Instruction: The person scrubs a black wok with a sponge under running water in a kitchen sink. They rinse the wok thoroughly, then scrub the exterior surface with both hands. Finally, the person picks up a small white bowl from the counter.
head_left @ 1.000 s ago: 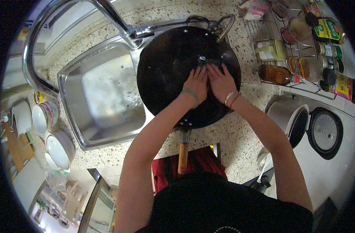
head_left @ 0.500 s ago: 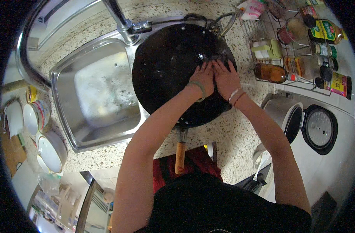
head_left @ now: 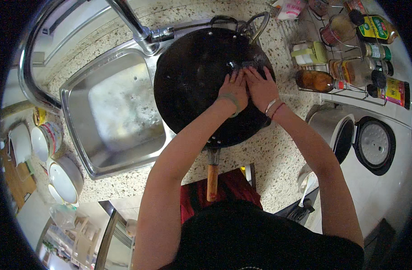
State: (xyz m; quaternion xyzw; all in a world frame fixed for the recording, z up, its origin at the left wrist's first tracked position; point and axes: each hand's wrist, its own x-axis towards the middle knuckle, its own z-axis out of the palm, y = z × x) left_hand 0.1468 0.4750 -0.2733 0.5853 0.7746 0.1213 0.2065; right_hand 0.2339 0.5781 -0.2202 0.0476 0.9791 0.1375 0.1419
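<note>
A large black wok (head_left: 188,85) lies over the right part of the sink and the speckled counter, its wooden handle (head_left: 212,182) pointing toward me. Inside it, right of the middle, both my hands lie side by side with fingers stretched toward the far right wall. My left hand (head_left: 234,90), with a green bangle at its wrist, presses flat on the dark surface. Close against it, my right hand (head_left: 261,91) has its fingers slightly spread. Anything under the palms is hidden. Wet, shiny patches show just beyond the fingertips.
The steel sink (head_left: 82,135) at the left holds foamy water. A chrome faucet (head_left: 143,33) arches over it. White bowls (head_left: 64,182) stand at the far left. On the right are a wire rack (head_left: 350,92) of bottles and jars and a rice cooker (head_left: 325,126) with its lid up.
Both hands remain pressed in the wok, with only small finger shifts. The surroundings sit slightly differently in view.
</note>
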